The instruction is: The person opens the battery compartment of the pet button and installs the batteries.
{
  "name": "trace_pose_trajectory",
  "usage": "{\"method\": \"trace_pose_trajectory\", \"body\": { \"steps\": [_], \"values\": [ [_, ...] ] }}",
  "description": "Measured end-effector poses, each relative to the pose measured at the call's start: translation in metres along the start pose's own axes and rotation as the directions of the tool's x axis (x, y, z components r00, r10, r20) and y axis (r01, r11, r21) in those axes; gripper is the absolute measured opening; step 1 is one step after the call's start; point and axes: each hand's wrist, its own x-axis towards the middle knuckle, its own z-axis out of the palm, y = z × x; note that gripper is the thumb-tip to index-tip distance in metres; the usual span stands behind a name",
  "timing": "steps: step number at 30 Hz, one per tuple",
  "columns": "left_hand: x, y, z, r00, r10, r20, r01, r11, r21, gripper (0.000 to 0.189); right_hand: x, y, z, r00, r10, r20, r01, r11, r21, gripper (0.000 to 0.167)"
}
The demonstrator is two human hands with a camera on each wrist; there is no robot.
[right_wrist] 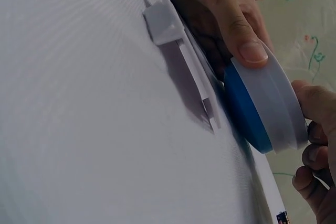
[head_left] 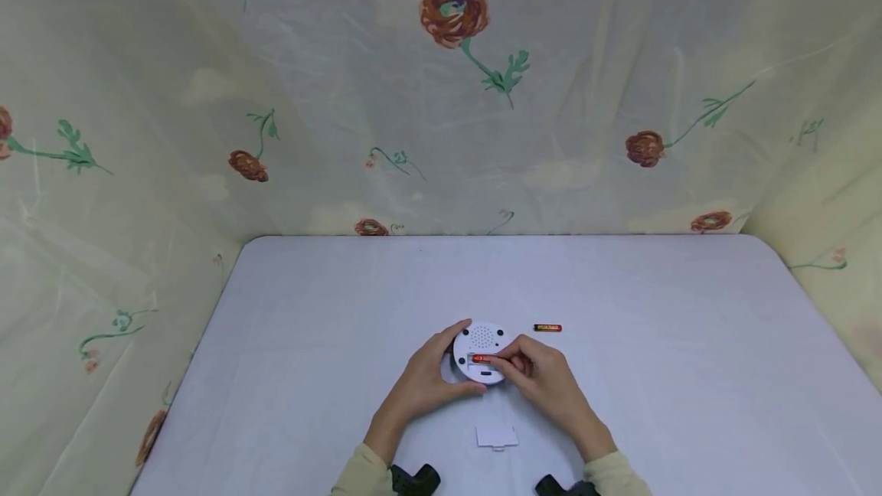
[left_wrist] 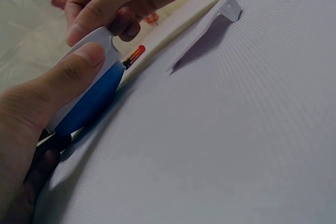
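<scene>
A round device (head_left: 482, 337), white on its upturned face and blue beneath, has speaker holes, dark round feet and a battery recess. My left hand (head_left: 430, 377) grips its left side, thumb along the near rim. At the recess, my right hand (head_left: 544, 377) pinches a red battery (head_left: 481, 358) lying across it; how far in it sits cannot be told. Both wrist views show the device's white rim (left_wrist: 100, 40) and blue side (right_wrist: 244, 108), but the held battery is hidden there. Nearer the table's front lies a white battery cover (head_left: 497, 436), apart from both hands.
A second red battery (head_left: 548, 327) with a dark end lies on the table beyond my right hand. White cloth covers the table (head_left: 310, 312). A flowered curtain (head_left: 551, 136) stands along the back and sides. Black wrist gear (head_left: 416, 479) shows at the bottom edge.
</scene>
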Motion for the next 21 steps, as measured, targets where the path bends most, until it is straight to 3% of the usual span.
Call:
{"method": "trace_pose_trajectory", "body": {
  "steps": [8,15,21],
  "values": [
    [0.0001,-0.0002,0.0008,1.0,0.002,-0.009,-0.002,1.0,-0.008,0.097,0.0014,-0.0019,0.0036,0.999,-0.005,-0.044,0.006,1.0,0.012,0.019],
    [-0.0007,0.0041,0.0001,1.0,0.019,-0.025,-0.02,1.0,-0.006,0.096,0.002,-0.0062,0.0028,0.997,0.072,-0.021,-0.072,0.997,-0.006,0.02],
    [-0.0006,0.0054,0.0003,1.0,0.0,-0.019,0.0,1.0,-0.007,0.097,0.0022,-0.0094,0.002,0.997,0.068,-0.026,-0.069,0.997,-0.024,0.022]
  ]
}}
